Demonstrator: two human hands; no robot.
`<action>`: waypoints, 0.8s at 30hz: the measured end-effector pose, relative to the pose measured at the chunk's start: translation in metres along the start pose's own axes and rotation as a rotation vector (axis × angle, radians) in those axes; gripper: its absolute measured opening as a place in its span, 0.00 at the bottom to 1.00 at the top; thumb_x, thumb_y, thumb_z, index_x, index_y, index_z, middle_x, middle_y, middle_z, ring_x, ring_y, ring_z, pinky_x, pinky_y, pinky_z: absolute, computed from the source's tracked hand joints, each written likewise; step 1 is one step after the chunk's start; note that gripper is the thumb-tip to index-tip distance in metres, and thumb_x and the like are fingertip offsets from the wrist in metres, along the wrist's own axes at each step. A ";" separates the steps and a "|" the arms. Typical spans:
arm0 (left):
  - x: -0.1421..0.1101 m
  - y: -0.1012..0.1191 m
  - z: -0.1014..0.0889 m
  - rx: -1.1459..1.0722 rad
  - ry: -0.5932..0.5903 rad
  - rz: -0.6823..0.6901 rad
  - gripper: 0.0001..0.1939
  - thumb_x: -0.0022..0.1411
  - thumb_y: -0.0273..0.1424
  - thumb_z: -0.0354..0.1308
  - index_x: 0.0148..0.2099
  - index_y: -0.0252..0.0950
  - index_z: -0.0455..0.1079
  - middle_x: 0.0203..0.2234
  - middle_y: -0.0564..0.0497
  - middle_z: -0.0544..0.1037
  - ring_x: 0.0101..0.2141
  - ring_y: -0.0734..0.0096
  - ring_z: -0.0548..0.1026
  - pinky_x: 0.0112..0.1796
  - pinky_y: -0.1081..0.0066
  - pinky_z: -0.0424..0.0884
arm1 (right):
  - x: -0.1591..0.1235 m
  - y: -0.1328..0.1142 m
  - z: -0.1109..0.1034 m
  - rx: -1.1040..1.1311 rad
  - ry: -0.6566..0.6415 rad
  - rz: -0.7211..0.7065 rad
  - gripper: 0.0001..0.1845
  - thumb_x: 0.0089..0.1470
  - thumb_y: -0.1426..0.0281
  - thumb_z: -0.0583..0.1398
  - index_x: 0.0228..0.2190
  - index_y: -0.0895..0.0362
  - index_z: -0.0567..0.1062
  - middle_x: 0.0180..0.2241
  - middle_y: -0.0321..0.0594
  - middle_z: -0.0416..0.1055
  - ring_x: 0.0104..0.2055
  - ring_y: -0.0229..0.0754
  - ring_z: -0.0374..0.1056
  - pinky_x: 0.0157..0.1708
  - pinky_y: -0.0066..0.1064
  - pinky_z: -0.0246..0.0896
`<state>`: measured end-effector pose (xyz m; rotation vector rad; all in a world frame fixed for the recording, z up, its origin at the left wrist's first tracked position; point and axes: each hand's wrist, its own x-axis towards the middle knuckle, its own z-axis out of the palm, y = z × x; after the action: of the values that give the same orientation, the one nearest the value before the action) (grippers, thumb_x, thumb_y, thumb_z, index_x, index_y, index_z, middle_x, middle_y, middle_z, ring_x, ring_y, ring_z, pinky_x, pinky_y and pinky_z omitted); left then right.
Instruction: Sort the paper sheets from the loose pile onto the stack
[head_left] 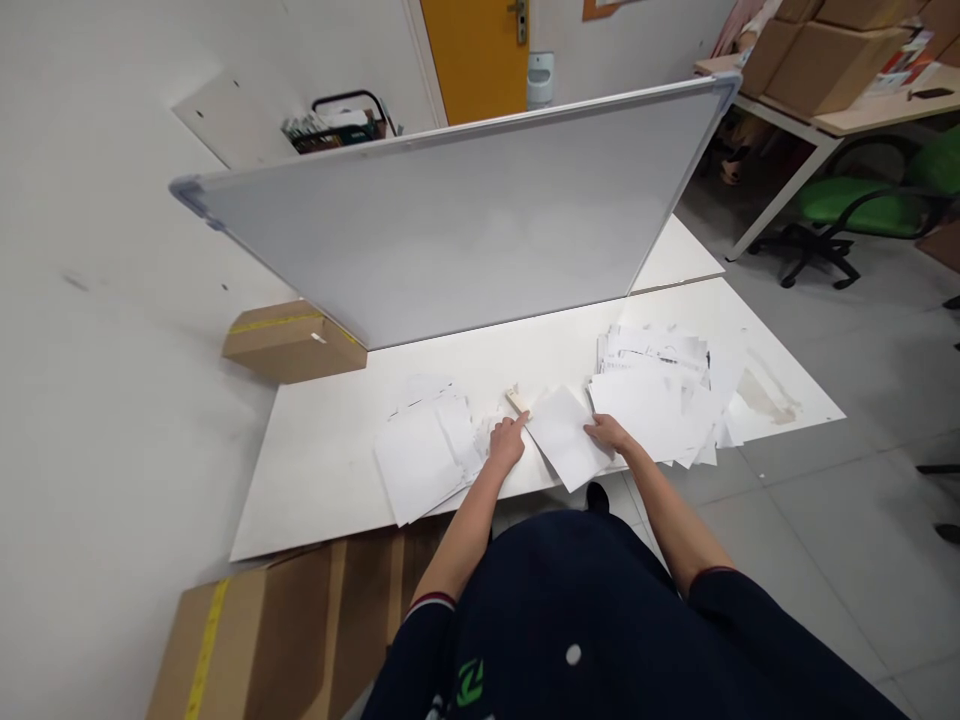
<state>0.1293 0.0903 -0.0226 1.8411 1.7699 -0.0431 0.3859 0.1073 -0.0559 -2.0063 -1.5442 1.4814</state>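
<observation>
My right hand (606, 432) grips a white sheet of paper (568, 440) by its right edge, tilted over the front edge of the white table. My left hand (508, 442) is at the sheet's left corner, fingers mostly curled and index finger reaching forward. That fingertip meets the near end of a small cream-coloured, elongated object (515, 399), whose kind I cannot make out. What the curled fingers hold, if anything, is hidden. Loose white papers (420, 455) lie left of my left hand. A larger, uneven pile of papers (652, 400) spreads beyond my right hand.
A large whiteboard (465, 230) stands across the back of the white table (315, 450). Cardboard boxes sit at the left, one on the table (292, 345) and one below (225, 640). A green chair (862, 205) and another desk (840, 120) are at right.
</observation>
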 end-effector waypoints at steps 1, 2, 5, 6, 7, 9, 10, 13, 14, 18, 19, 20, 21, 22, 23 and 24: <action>0.001 0.000 0.000 0.008 -0.011 -0.007 0.32 0.57 0.21 0.41 0.62 0.50 0.52 0.45 0.44 0.65 0.44 0.57 0.64 0.44 0.62 0.58 | 0.000 -0.002 0.000 -0.009 0.002 -0.006 0.11 0.48 0.69 0.55 0.30 0.63 0.74 0.31 0.45 0.74 0.32 0.41 0.69 0.28 0.25 0.59; 0.002 0.001 0.000 0.010 -0.019 -0.016 0.32 0.56 0.20 0.42 0.61 0.50 0.52 0.45 0.43 0.65 0.45 0.57 0.64 0.44 0.61 0.58 | 0.000 -0.004 0.000 -0.020 0.003 -0.013 0.11 0.48 0.69 0.55 0.30 0.63 0.74 0.31 0.45 0.74 0.32 0.41 0.69 0.28 0.25 0.59; 0.002 0.000 0.002 -0.005 -0.030 -0.036 0.33 0.55 0.20 0.43 0.61 0.51 0.53 0.45 0.42 0.65 0.46 0.54 0.64 0.44 0.59 0.58 | -0.001 -0.009 0.000 -0.060 0.012 -0.032 0.11 0.48 0.69 0.55 0.30 0.63 0.74 0.31 0.45 0.74 0.32 0.41 0.68 0.29 0.25 0.58; 0.003 0.000 0.003 -0.014 -0.033 -0.042 0.34 0.55 0.20 0.44 0.61 0.51 0.53 0.45 0.42 0.65 0.46 0.54 0.64 0.44 0.59 0.57 | -0.001 -0.011 0.000 -0.076 0.018 -0.035 0.11 0.48 0.69 0.55 0.30 0.63 0.74 0.31 0.45 0.74 0.32 0.41 0.68 0.29 0.25 0.58; 0.003 0.000 0.004 -0.026 -0.036 -0.047 0.34 0.54 0.20 0.44 0.61 0.51 0.53 0.45 0.41 0.65 0.46 0.53 0.63 0.44 0.58 0.57 | -0.001 -0.013 0.001 -0.093 0.025 -0.039 0.11 0.48 0.69 0.55 0.30 0.63 0.74 0.31 0.45 0.74 0.32 0.41 0.68 0.29 0.25 0.57; 0.003 0.000 0.005 -0.057 -0.038 -0.058 0.33 0.54 0.20 0.45 0.61 0.50 0.54 0.46 0.40 0.66 0.47 0.52 0.63 0.45 0.57 0.57 | -0.001 -0.017 0.001 -0.128 0.041 -0.047 0.10 0.48 0.70 0.55 0.29 0.63 0.74 0.31 0.45 0.73 0.31 0.41 0.68 0.29 0.25 0.57; 0.003 0.000 0.005 -0.077 -0.035 -0.063 0.33 0.54 0.20 0.45 0.60 0.50 0.55 0.46 0.40 0.66 0.47 0.51 0.63 0.45 0.57 0.57 | -0.001 -0.018 0.001 -0.143 0.049 -0.052 0.10 0.48 0.70 0.55 0.29 0.63 0.74 0.30 0.44 0.73 0.31 0.41 0.67 0.29 0.25 0.56; -0.001 0.003 0.004 -0.135 -0.015 -0.074 0.32 0.54 0.21 0.47 0.60 0.49 0.56 0.46 0.40 0.67 0.48 0.52 0.64 0.46 0.57 0.57 | -0.005 -0.022 -0.004 -0.185 0.091 -0.069 0.07 0.46 0.70 0.56 0.26 0.61 0.73 0.28 0.42 0.72 0.31 0.41 0.67 0.30 0.25 0.55; -0.003 0.004 0.003 -0.159 0.000 -0.073 0.31 0.55 0.21 0.47 0.60 0.48 0.56 0.46 0.40 0.67 0.48 0.53 0.64 0.46 0.58 0.57 | -0.008 -0.022 -0.007 -0.196 0.116 -0.072 0.06 0.45 0.70 0.57 0.25 0.60 0.72 0.28 0.42 0.72 0.32 0.41 0.66 0.30 0.26 0.55; -0.022 0.012 0.002 -0.683 0.093 -0.175 0.31 0.58 0.30 0.52 0.63 0.42 0.50 0.47 0.40 0.68 0.47 0.58 0.66 0.47 0.62 0.59 | -0.026 -0.024 -0.018 -0.220 0.289 -0.060 0.10 0.49 0.67 0.52 0.26 0.60 0.70 0.28 0.44 0.70 0.33 0.43 0.65 0.31 0.28 0.54; -0.027 0.014 0.002 -0.894 0.096 -0.242 0.34 0.56 0.34 0.54 0.63 0.38 0.49 0.47 0.39 0.69 0.46 0.59 0.68 0.46 0.63 0.60 | -0.031 -0.025 -0.017 -0.183 0.341 -0.061 0.12 0.50 0.66 0.51 0.26 0.60 0.69 0.28 0.44 0.70 0.32 0.43 0.64 0.30 0.28 0.54; -0.032 0.015 0.002 -1.070 0.081 -0.305 0.36 0.55 0.37 0.57 0.63 0.36 0.49 0.46 0.38 0.70 0.44 0.60 0.69 0.45 0.64 0.61 | -0.036 -0.028 -0.014 -0.119 0.375 -0.075 0.13 0.50 0.64 0.50 0.27 0.59 0.69 0.27 0.43 0.70 0.31 0.42 0.64 0.29 0.28 0.55; -0.037 0.015 0.002 -1.199 0.053 -0.352 0.38 0.53 0.40 0.58 0.62 0.34 0.51 0.44 0.38 0.71 0.42 0.62 0.71 0.43 0.65 0.63 | -0.041 -0.033 -0.009 -0.036 0.390 -0.101 0.14 0.50 0.62 0.50 0.27 0.59 0.69 0.26 0.41 0.69 0.30 0.42 0.64 0.27 0.28 0.55; -0.042 0.014 0.001 -1.305 0.027 -0.380 0.38 0.51 0.42 0.60 0.60 0.32 0.54 0.43 0.38 0.73 0.40 0.63 0.72 0.41 0.66 0.65 | -0.045 -0.038 -0.001 0.055 0.384 -0.136 0.15 0.49 0.60 0.50 0.27 0.58 0.69 0.25 0.40 0.69 0.29 0.41 0.63 0.26 0.28 0.55; -0.047 0.012 -0.001 -1.391 0.013 -0.387 0.36 0.50 0.43 0.61 0.57 0.31 0.59 0.40 0.39 0.74 0.37 0.65 0.73 0.38 0.67 0.66 | -0.049 -0.044 0.008 0.139 0.355 -0.172 0.16 0.48 0.58 0.51 0.27 0.58 0.69 0.25 0.39 0.69 0.28 0.41 0.63 0.25 0.28 0.56; -0.053 0.007 -0.003 -1.462 0.018 -0.389 0.33 0.48 0.43 0.62 0.53 0.31 0.63 0.37 0.40 0.76 0.34 0.67 0.74 0.36 0.68 0.67 | -0.051 -0.051 0.019 0.205 0.309 -0.204 0.16 0.47 0.58 0.51 0.28 0.58 0.69 0.25 0.38 0.70 0.28 0.41 0.63 0.25 0.28 0.56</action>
<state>0.1285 0.0442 0.0038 0.4365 1.3961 0.8660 0.3429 0.0800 -0.0014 -1.7989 -1.3621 1.1397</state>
